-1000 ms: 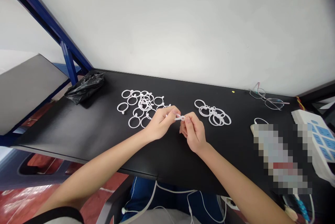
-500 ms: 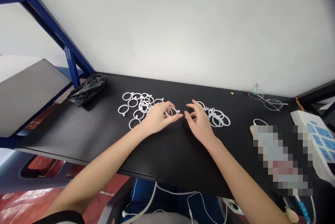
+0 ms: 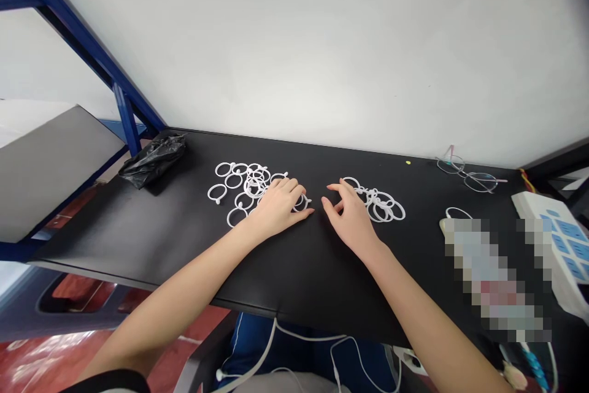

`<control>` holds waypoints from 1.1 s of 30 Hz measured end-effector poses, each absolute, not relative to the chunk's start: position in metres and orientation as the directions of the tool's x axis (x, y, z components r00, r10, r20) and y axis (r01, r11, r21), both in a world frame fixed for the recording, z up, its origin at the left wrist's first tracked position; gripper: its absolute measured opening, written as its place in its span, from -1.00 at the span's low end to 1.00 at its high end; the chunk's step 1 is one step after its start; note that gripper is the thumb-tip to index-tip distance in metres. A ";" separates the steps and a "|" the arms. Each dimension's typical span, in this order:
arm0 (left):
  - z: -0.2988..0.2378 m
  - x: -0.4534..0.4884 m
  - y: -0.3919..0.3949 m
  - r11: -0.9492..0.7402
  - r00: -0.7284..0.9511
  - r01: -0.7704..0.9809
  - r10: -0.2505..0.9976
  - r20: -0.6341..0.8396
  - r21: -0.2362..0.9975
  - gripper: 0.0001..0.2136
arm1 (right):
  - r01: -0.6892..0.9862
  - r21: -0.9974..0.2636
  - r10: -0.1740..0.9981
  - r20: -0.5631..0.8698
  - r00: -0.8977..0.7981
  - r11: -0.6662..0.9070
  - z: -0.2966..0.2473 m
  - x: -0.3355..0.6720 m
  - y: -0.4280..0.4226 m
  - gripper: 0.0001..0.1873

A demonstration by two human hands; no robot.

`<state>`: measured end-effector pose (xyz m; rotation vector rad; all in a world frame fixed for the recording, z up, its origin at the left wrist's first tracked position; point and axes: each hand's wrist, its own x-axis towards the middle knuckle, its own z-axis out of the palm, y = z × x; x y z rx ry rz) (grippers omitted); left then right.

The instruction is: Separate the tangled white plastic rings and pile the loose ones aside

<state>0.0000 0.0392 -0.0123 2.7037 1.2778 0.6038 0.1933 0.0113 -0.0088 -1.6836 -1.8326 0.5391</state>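
Observation:
My left hand rests palm down low over the black table, with its thumb stretched away from the fingers. A white curtain ring with a small knob lies in the gap by the thumb, partly covered by the fingers. Behind and left of this hand, several more white curtain rings lie spread, some overlapping. My right hand hovers with thumb and fingers apart and nothing between them. Just right of it lies a linked or overlapping cluster of white rings, partly hidden by the hand.
A crumpled black plastic bag lies at the table's left end. Eyeglasses sit at the back right, near a white power strip and a blurred-out phone-like object. White cables hang below the front edge.
My left hand has lowered and turned palm down, and the ring it held up now lies at the table. My right hand has shifted slightly, its thumb and fingers further apart.

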 end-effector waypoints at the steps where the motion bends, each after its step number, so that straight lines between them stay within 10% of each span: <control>1: -0.012 0.000 0.039 -0.646 0.575 0.726 0.758 0.307 0.237 -0.73 | 0.764 -0.634 0.989 0.148 -0.027 0.116 -0.009 0.194 0.011 -0.69; 33: -0.010 0.005 0.034 -0.635 0.530 0.701 0.769 0.358 0.326 -0.69 | 0.754 -0.628 0.980 0.158 -0.117 0.191 -0.008 0.195 0.012 -0.81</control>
